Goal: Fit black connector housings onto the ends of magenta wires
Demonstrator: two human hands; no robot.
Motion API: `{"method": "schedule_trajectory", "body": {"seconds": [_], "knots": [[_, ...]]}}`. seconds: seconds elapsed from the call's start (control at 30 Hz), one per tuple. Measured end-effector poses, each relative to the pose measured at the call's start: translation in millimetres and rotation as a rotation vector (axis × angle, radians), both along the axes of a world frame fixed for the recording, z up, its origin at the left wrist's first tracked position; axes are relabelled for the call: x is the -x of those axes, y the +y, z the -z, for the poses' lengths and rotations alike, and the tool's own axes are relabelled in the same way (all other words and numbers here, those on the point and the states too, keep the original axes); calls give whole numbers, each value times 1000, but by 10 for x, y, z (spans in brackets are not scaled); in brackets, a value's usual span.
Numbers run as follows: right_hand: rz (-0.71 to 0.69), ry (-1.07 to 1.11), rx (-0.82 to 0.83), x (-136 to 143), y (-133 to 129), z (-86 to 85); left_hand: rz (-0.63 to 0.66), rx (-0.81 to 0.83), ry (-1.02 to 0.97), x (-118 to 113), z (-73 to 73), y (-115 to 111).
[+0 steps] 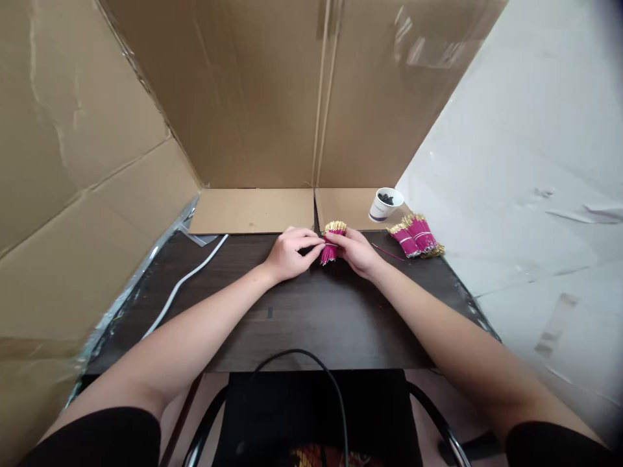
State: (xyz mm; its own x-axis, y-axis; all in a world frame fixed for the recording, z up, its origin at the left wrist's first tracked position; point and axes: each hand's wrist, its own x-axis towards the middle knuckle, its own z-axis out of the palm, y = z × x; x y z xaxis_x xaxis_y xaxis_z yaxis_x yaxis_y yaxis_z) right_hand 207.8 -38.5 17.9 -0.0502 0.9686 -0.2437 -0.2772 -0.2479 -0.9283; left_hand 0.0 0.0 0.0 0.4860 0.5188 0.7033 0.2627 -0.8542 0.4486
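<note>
A bundle of thin magenta wires [329, 253] with gold terminal ends stands up from the table between my hands. My right hand [359, 251] grips it from the right, thumb across the front and the other fingers behind. A thin pale tie [331, 244] runs round the bundle's middle. At its left side, the thumb and index finger of my left hand [292, 253] are pinched together on what looks like the tie; its end is too small to see clearly. Right of my right hand, a single magenta wire [388, 251] lies on the table.
More tied magenta wire bundles [417, 236] lie at the table's right edge. Behind them a paper cup [379, 210] holds small black pieces. Flat cardboard [253, 211] covers the back of the dark table [311, 324]; cardboard walls rise behind and left. A white cable [180, 285] runs along the left.
</note>
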Motion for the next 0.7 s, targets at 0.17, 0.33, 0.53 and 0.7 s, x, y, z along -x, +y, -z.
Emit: {"method": "schedule_trajectory", "body": {"seconds": [0.17, 0.33, 0.53, 0.7], "knots": [[-2, 14, -27, 24, -12, 32, -2, -44, 166, 8, -52, 24], [37, -11, -59, 58, -25, 22, -3, -125, 320, -15, -108, 11], [45, -30, -66, 86, -22, -13, 9, -168, 252, -26, -75, 26], [46, 66, 9, 100, -14, -6, 49, -236, 69, -1, -14, 73]]}}
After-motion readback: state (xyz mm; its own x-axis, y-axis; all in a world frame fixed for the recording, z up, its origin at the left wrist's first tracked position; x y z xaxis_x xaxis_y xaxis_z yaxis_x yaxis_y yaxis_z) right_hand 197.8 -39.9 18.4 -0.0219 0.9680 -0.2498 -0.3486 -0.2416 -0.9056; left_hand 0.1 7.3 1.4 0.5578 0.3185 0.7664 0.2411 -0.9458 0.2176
